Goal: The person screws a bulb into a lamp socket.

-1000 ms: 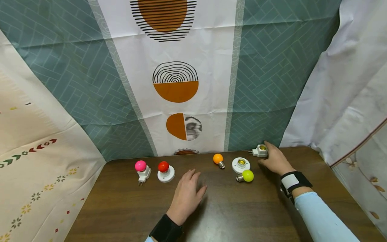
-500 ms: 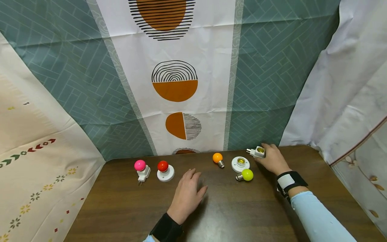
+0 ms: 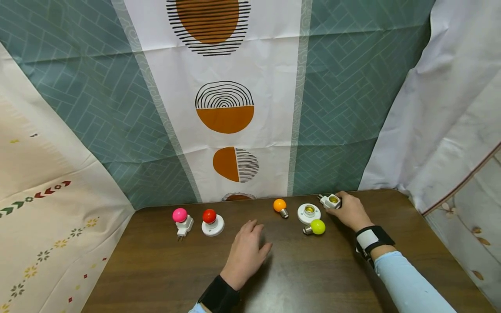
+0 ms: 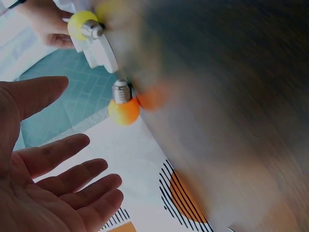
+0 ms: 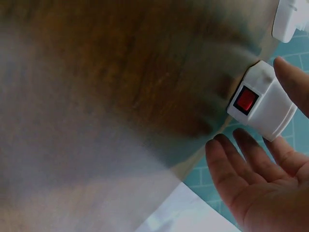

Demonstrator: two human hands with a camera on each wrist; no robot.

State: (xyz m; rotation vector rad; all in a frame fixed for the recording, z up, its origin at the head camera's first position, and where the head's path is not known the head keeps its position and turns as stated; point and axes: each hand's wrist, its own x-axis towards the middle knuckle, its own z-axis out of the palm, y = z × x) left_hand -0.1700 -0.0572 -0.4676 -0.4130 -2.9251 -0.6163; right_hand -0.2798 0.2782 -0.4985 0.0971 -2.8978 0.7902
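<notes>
My right hand (image 3: pixel 350 212) is at the back right of the table, pinching a white plug-in lamp socket (image 3: pixel 332 201) between thumb and index finger. The right wrist view shows the socket's red switch (image 5: pixel 245 100), while the other fingers extend free of it. Just left of the socket are a round white lamp holder (image 3: pixel 308 213), a yellow-green bulb (image 3: pixel 318 227) and an orange bulb (image 3: pixel 279 205). My left hand (image 3: pixel 246 252) stays over the front middle of the table, fingers relaxed, holding nothing.
At the left, a pink bulb (image 3: pixel 179 214) sits in another white plug-in socket (image 3: pixel 184 225). Beside it, a red bulb (image 3: pixel 209 216) stands in a round white holder (image 3: pixel 213 229). Patterned cloth (image 3: pixel 332 108) hangs behind the brown table (image 3: pixel 156 269).
The right hand has shifted the plug-in socket slightly left and toward the round holder, turning it so its prongs point up-left. The left hand has barely moved.
</notes>
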